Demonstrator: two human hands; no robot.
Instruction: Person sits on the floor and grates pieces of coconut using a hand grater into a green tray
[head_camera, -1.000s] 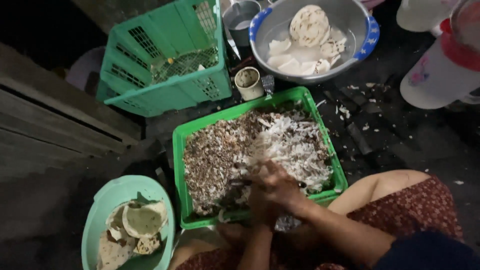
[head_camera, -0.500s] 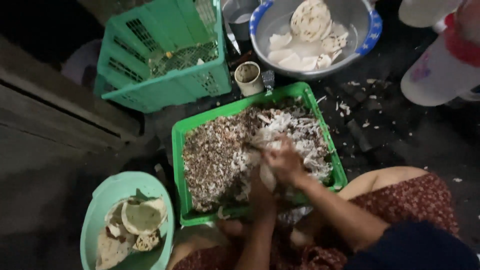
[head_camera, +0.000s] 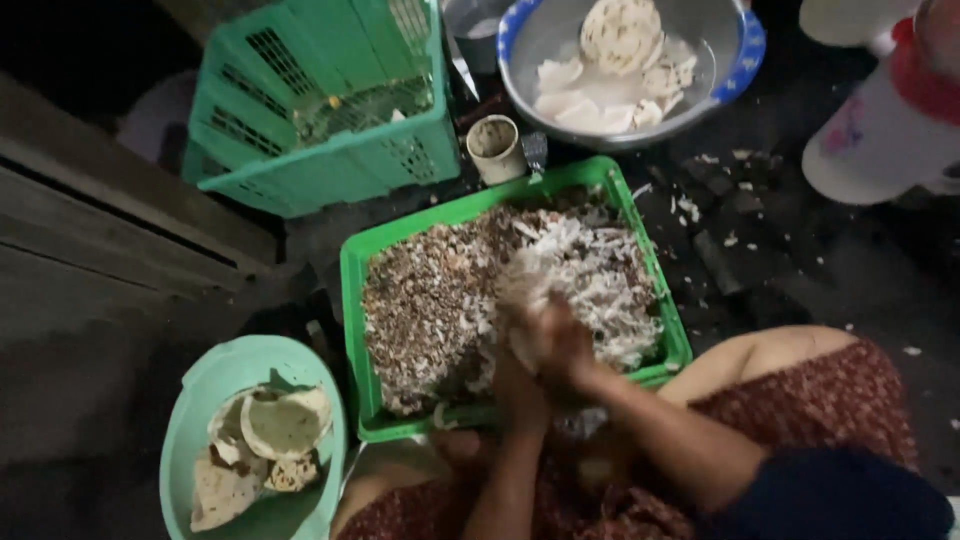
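A green plastic tray (head_camera: 352, 300) lies in front of my knees, filled with brown and white coconut shavings (head_camera: 440, 300). Both hands meet over its near right part. My left hand (head_camera: 512, 372) comes up from below and my right hand (head_camera: 566, 342) from the right. They close together on a pale coconut piece (head_camera: 522, 292), which is blurred by motion. I cannot tell whether a tool is also held.
A metal basin with a blue rim (head_camera: 745, 50) holds white coconut pieces at the top. A green crate (head_camera: 320, 170) stands top left, a small cup (head_camera: 495, 150) beside the tray. A light green bowl (head_camera: 190, 420) with shell pieces sits bottom left. A white and red container (head_camera: 880, 130) stands right.
My joined hands have moved away from me, from the tray's near edge toward its middle, still on the pale piece. The view has shifted slightly.
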